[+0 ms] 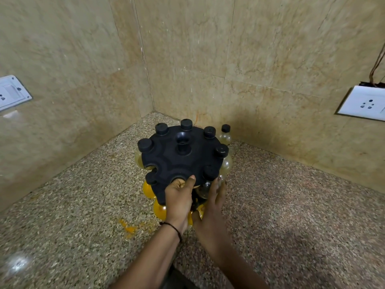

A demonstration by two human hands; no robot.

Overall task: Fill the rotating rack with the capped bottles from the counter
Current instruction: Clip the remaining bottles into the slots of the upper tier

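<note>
A black round rotating rack stands on the speckled counter in the corner. Several capped bottles hang in its rim slots, black caps poking up. The near-left slots show no caps. My left hand grips the rack's near edge, thumb on top. My right hand holds a clear bottle at the rack's near-right rim, its cap in a slot. One capped bottle stands on the counter behind the rack, by the wall. A lower tier of yellow bottles shows under the rack.
Marble walls close in behind and left of the rack. A wall socket sits on the right wall, another socket on the left. An orange spill marks the counter near the rack's front.
</note>
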